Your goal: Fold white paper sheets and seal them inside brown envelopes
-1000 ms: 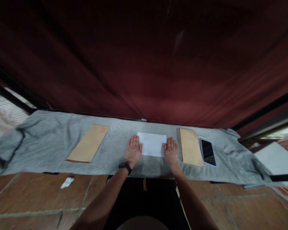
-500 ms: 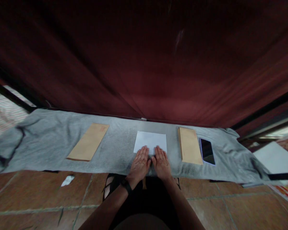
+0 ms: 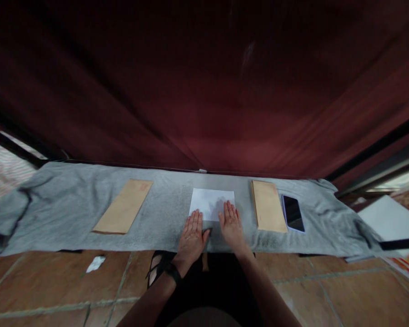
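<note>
A sheet of white paper (image 3: 207,202) lies flat in the middle of the grey cloth (image 3: 170,204). My left hand (image 3: 192,236) rests at its lower left corner, fingers stretched out and thumb spread to the side; the fingertips overlap the paper's edge. My right hand (image 3: 231,225) is open too, palm down, with its fingers over the lower right part of the sheet. A faint shadow falls on the paper beside the right fingers. Neither hand grips anything.
Brown paper envelopes lie on the cloth, one pile (image 3: 124,206) at left and another (image 3: 268,206) at right. Beside the right pile is a phone (image 3: 293,213) with a dark screen. A dark red curtain (image 3: 204,113) hangs behind. A crumpled white scrap (image 3: 96,264) lies on the tiled floor.
My left hand has slid left and down to the paper's lower left corner. My right hand has moved slightly up and right over the sheet, so the hands are farther apart.
</note>
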The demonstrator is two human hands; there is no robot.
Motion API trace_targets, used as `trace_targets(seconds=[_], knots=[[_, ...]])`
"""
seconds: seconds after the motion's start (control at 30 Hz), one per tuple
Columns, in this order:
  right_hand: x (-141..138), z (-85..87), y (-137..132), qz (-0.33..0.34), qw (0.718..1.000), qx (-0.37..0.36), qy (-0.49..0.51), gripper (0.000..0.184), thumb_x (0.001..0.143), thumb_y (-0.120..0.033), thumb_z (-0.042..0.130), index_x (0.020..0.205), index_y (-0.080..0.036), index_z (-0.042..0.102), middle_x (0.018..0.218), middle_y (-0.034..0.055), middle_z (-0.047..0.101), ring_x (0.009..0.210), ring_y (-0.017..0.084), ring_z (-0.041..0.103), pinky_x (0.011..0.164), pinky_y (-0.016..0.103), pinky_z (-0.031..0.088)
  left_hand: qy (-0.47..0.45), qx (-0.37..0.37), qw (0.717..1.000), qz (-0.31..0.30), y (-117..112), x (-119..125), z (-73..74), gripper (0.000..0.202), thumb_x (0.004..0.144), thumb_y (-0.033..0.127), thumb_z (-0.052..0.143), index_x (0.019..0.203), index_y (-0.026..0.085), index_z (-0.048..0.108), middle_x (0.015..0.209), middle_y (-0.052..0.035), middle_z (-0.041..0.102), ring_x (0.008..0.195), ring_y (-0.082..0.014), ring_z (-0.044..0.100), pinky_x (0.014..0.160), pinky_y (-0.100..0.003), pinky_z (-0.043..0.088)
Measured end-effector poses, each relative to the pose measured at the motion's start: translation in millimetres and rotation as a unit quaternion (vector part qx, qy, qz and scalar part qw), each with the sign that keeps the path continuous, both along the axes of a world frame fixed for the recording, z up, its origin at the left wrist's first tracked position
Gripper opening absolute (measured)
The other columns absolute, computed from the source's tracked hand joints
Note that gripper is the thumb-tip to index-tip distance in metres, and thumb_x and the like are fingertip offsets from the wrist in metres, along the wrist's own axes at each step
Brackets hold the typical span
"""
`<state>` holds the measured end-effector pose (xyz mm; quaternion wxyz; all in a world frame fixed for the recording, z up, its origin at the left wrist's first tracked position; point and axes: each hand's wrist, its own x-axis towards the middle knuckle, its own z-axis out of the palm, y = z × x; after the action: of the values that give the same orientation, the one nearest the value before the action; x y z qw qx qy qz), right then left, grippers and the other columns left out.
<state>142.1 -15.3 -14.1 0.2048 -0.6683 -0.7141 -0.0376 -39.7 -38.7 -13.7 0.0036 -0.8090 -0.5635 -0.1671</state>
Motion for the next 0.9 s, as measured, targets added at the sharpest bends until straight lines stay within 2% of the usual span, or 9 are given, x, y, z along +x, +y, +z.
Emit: trace_targets(seconds=[0.13,0.23,0.47,0.67,0.77,0.9], knots=[[-28.2,1.2,34.1,0.026,0.999,-0.018,0.012,0.054,0.106,-0.034,0.031,0.151,-0.007,0.041,0.155,0.017,0.044,0.145,0.026,0.039,0.118,0.045,0.031,0.004,0.002,1.0,0.002,-0.6,-0.1,1.1,0.064,0.099,0.039,0.041,0.152,0.004,0.035,0.158,-0.0205,0.037,0.15,-0.029,0.027,0.122,-0.047,0.03],[-33.0,-6.9,52.6,0.022,1.0,-0.008,0.006,0.054,0.105,-0.037,0.034,0.148,-0.006,0.045,0.153,0.0183,0.046,0.143,0.027,0.042,0.118,0.044,0.031,0.005,0.011,1.0,0.003,-1.6,-0.6,1.2,0.065,0.099,0.04,0.04,0.153,0.004,0.034,0.157,-0.0206,0.037,0.15,-0.0291,0.029,0.121,-0.048,0.031],[6.0,-15.8,67.8,-0.028,0.999,0.017,-0.018,0.06,0.105,-0.04,0.031,0.148,0.0,0.043,0.151,0.0242,0.046,0.141,0.031,0.044,0.116,0.047,0.032,0.008,0.02,1.0,-0.003,-0.5,-1.5,-0.4,0.065,0.1,0.042,0.04,0.151,0.003,0.037,0.157,-0.021,0.038,0.149,-0.0297,0.031,0.121,-0.048,0.033],[29.1,-17.1,65.5,-0.044,0.998,0.016,-0.03,0.061,0.105,-0.041,0.029,0.149,-0.001,0.042,0.151,0.0233,0.046,0.14,0.031,0.045,0.116,0.047,0.032,0.005,0.023,1.0,-0.002,-0.4,-1.9,0.0,0.061,0.101,0.039,0.037,0.149,0.003,0.039,0.155,-0.0212,0.041,0.148,-0.0293,0.032,0.12,-0.048,0.034],[29.5,-18.8,63.9,-0.038,0.998,0.025,-0.038,0.061,0.106,-0.041,0.028,0.15,-0.001,0.04,0.151,0.0244,0.045,0.141,0.032,0.044,0.115,0.049,0.032,-0.017,0.02,1.0,0.007,10.7,11.3,7.1,0.058,0.102,0.035,0.032,0.152,0.006,0.036,0.155,-0.019,0.042,0.149,-0.0271,0.032,0.12,-0.048,0.033],[28.8,-17.7,61.6,-0.033,0.998,0.027,-0.041,0.061,0.105,-0.039,0.027,0.15,0.0,0.039,0.153,0.025,0.043,0.141,0.032,0.043,0.116,0.049,0.03,-0.042,-0.003,0.999,-0.035,45.5,48.8,18.4,0.058,0.103,0.035,0.029,0.153,0.006,0.033,0.158,-0.0175,0.038,0.151,-0.0253,0.027,0.123,-0.047,0.028]])
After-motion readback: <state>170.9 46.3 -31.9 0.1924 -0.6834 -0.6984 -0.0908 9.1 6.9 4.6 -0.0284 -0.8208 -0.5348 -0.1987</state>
